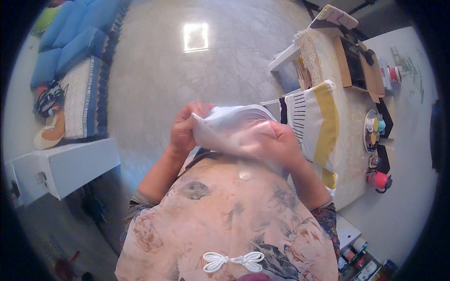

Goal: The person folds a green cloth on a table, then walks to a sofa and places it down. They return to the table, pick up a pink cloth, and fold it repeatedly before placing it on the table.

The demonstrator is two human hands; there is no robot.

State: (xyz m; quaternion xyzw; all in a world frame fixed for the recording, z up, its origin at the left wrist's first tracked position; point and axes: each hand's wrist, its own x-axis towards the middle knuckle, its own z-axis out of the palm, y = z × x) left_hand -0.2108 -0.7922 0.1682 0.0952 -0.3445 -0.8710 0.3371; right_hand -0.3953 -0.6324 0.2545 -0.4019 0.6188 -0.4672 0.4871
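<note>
A white cloth, thin enough to let some colour through, is stretched between my two hands in front of my waist. My left hand pinches its left edge, thumb on top. On the other side my right hand grips the opposite edge and is slightly blurred. The cloth's upper rim bows outward and its near part sags in folds. Whether it is a bag or a single sheet I cannot tell. Below it is my floral top with a white knotted bow.
At right, a long table bears an open cardboard box, a tray of cups and a red kettle. A chair with a patterned cover stands against it. At left are a blue sofa and a white cabinet.
</note>
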